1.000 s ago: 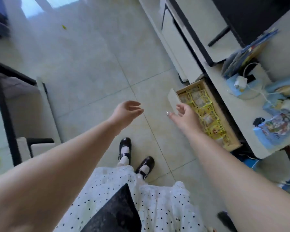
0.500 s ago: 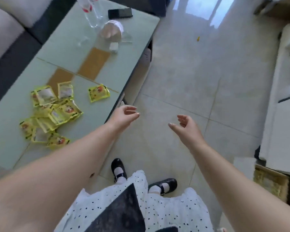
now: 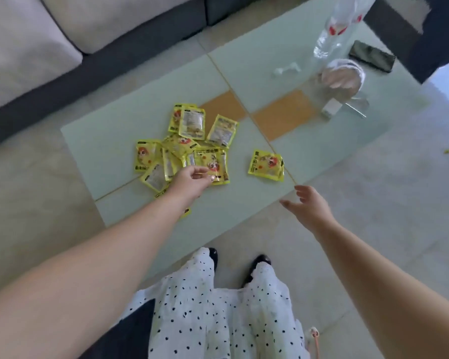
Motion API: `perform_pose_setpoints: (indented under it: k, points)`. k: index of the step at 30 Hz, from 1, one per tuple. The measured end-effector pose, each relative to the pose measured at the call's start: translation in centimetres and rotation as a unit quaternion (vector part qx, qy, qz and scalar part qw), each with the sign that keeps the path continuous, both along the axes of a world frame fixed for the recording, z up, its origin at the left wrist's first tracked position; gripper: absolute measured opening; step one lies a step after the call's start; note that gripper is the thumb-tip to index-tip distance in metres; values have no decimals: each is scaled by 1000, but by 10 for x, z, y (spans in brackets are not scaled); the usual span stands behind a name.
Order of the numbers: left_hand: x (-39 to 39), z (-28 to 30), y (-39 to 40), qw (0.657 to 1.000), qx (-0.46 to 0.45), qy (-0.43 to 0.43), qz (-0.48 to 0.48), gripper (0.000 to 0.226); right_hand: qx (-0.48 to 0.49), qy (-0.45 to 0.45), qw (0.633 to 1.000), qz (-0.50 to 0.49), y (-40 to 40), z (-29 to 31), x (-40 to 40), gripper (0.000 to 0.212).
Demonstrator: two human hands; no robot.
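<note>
Right hand (image 3: 309,207) spread, empty, by table (image 3: 101,151) near edge. Left hand (image 3: 189,181) curls onto top packet (image 3: 213,161) of yellow pile (image 3: 180,146), pinch unclear tbh. Lone packet (image 3: 266,165) beside pile. Nothing lifted yet, basically whole batch left to collect.

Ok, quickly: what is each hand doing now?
Left hand: curled at a yellow packet, grip cannot be told.
Right hand: open, holds nothing.

Packets (image 3: 189,146) are showing bright yellow with red-orange cartoon prints. Bench (image 3: 130,133) is reading pale green with two tan squares. Dress (image 3: 218,320) is showing white, black-dotted; shoes (image 3: 262,260) are showing black. Sofa (image 3: 62,27) is showing pale grey over charcoal.
</note>
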State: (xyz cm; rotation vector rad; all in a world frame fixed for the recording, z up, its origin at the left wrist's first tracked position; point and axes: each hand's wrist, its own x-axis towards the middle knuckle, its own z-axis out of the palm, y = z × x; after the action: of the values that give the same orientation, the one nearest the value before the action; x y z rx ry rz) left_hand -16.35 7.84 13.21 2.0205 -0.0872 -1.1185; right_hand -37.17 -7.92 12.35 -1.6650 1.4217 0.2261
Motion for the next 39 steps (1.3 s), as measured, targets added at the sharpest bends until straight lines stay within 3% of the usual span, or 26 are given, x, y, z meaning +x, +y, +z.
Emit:
perform_pose_setpoints:
  k: [12,17,20,25,28,33,39]
  points:
    - [44,-96,-38,980,141,-36,133,61,-20,111,959,261,-82,-100,98,69]
    - [51,-137,-64,966,229,-66,100,67,-34,137,936,322,-106,-141,112,71]
    - [52,-157,-71,939,314,-119,70,69,-49,147,927,343,-114,-159,116,78]
    - [53,-180,-79,910,389,-143,21,82,-126,153,885,421,-119,-179,119,81]
    - [53,-187,-81,900,410,-150,15,86,-127,142,876,444,-123,-185,126,71]
    - [53,-187,-85,892,417,-172,3,63,-100,162,849,493,-127,-190,137,48]
    - [45,-189,-93,878,447,-169,-15,80,-97,163,845,500,-127,-191,138,46]
